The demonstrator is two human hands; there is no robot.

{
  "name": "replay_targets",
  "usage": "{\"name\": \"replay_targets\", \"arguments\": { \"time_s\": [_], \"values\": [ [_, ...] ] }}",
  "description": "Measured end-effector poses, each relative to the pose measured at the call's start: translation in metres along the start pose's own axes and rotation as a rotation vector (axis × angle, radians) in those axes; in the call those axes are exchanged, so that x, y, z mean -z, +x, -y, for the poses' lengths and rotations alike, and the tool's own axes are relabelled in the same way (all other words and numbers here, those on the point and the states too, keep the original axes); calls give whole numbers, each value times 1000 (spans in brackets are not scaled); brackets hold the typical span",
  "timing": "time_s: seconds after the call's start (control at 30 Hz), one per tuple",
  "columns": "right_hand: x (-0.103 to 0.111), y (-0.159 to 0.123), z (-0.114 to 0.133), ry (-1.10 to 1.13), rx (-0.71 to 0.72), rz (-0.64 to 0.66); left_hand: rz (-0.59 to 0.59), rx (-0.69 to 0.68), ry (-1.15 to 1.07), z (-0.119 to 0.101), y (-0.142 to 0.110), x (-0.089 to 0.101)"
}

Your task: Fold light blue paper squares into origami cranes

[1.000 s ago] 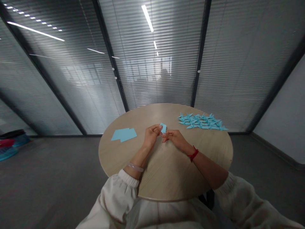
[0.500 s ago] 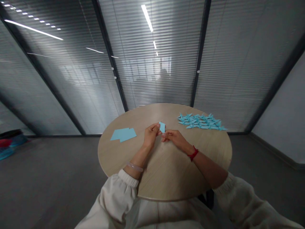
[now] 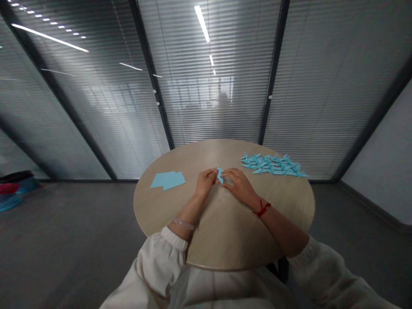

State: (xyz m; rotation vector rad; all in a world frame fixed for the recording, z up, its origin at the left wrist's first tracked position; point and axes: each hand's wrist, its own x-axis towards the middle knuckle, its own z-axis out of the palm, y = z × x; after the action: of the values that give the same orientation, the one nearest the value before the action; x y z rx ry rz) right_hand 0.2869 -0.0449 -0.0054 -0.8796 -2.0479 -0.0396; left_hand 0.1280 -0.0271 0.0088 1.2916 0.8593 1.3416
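A small folded piece of light blue origami paper (image 3: 219,175) is between my hands, above the middle of the table. My left hand (image 3: 205,182) pinches its left side between thumb and fingers. From the right, the curled fingers and thumb of my right hand (image 3: 238,184) close on its other edge. Part of the paper is hidden behind the fingers. To the left lie overlapping flat sheets of light blue paper (image 3: 167,180). A cluster of several folded blue paper cranes (image 3: 272,165) sits at the back right.
The round wooden table (image 3: 225,240) has its near edge right against my body. Behind it stands a glass partition with blinds (image 3: 212,120). Blue and red items (image 3: 13,189) are on the floor at the far left. A white wall (image 3: 383,159) rises on the right.
My right hand has shifted up along the paper, its fingers now over the right edge. The paper shows a narrower, more pointed shape. The view has tilted slightly.
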Motion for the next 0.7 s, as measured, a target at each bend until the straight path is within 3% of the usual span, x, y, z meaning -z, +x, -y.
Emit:
{"name": "replay_targets", "arguments": {
  "time_s": [0.7],
  "values": [
    [4,3,-5,353,-123,-24,29,-23,141,-2,0,3]
  ]
}}
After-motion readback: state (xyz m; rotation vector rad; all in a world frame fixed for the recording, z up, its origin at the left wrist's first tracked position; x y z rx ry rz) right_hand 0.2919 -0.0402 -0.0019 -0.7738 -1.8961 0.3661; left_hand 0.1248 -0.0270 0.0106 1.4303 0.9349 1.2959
